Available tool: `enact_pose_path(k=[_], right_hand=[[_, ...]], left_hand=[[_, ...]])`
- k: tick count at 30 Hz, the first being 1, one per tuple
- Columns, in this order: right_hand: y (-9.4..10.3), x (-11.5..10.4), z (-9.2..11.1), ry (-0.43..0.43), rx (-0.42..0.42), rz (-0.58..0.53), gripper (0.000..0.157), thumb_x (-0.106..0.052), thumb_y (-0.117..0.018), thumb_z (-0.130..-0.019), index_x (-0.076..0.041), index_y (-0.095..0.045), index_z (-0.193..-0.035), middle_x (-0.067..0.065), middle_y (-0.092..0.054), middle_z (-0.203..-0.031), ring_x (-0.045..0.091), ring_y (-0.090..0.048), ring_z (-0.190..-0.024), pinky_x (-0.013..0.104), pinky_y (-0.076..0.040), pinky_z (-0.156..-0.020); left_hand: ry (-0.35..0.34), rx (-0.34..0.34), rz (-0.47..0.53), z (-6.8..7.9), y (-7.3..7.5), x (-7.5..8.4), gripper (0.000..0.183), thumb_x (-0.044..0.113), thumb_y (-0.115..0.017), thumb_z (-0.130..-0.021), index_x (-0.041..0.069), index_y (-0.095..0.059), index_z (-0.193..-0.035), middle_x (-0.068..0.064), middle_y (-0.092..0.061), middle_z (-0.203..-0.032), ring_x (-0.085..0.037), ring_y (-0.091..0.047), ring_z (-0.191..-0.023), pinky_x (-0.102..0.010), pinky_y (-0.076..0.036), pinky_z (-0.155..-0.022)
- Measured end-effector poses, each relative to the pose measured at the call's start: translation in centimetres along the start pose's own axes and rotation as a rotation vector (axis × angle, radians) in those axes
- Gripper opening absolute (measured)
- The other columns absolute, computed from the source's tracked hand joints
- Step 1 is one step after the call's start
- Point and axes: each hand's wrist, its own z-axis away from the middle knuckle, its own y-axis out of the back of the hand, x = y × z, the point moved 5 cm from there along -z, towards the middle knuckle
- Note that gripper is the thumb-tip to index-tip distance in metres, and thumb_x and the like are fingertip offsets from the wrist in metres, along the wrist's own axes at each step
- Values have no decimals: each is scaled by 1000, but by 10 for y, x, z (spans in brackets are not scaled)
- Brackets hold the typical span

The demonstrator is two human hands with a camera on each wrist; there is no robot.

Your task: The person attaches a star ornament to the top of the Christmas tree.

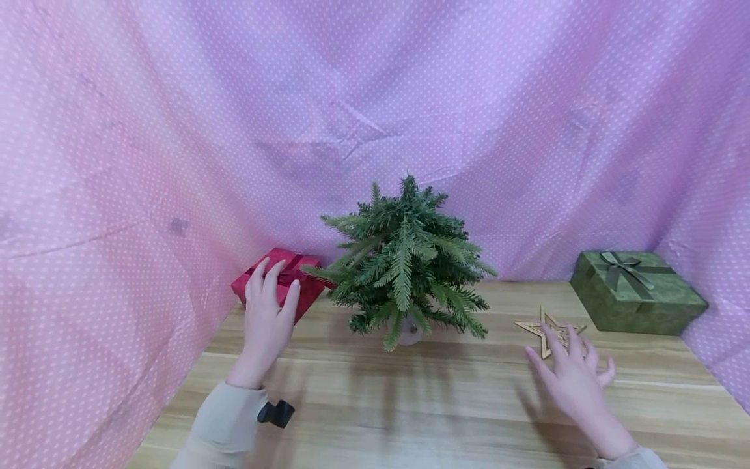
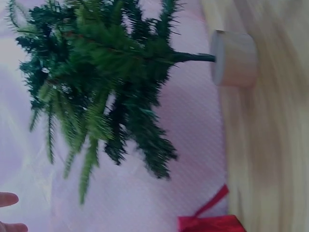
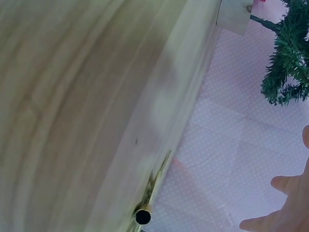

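A small artificial Christmas tree (image 1: 404, 260) stands mid-table on a round wooden base (image 2: 235, 59). On its left lies a red gift box (image 1: 307, 286) with a ribbon. My left hand (image 1: 266, 319) hovers over the near side of that box, fingers spread and slightly bent, holding nothing. To the tree's right a gold star ornament (image 1: 545, 329) lies flat on the table. My right hand (image 1: 577, 384) is over the star's near edge with fingers spread, overlapping part of it in the head view. In the right wrist view the star (image 3: 153, 186) shows edge-on, with a round hollow end.
A green gift box (image 1: 638, 293) with a bow sits at the back right, beyond the star. Pink dotted cloth (image 1: 351, 98) hangs behind and along both sides of the wooden table (image 1: 410, 404). A black wrist strap piece (image 1: 277, 413) sticks out from the left sleeve.
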Motion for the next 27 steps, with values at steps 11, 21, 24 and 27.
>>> enact_pose_path(k=[11,21,24,27], right_hand=[[-5,13,-4,-81,-109,-42,65,-49,-37,-99,-10,-22,-149,40,-14,-143,67,-18,-118,79,3,-90],[-7,25,-6,-132,-182,-102,75,-53,-40,-97,-6,-16,-150,43,-13,-142,69,-17,-117,77,-5,-89],[-8,30,-9,-146,-212,-105,80,-55,-43,-95,-6,-13,-150,44,-13,-141,71,-18,-116,77,-9,-86],[-8,36,-12,-174,-250,-109,86,-58,-43,-93,-6,-6,-151,43,-12,-141,70,-18,-116,76,-12,-83]], left_hand=[[19,-48,172,-30,-5,37,45,22,-51,-96,0,-47,-135,-20,-33,-146,-36,-27,-137,-55,-26,-108],[-49,-66,269,-57,-14,76,45,22,-51,-96,1,-46,-135,-16,-37,-144,-31,-29,-137,-51,-22,-112],[-66,-81,313,-63,-19,85,45,22,-51,-96,1,-47,-135,-16,-38,-143,-30,-30,-136,-50,-23,-112],[-83,-114,344,-68,-25,93,46,24,-51,-96,2,-47,-135,-16,-38,-143,-28,-31,-136,-49,-25,-112]])
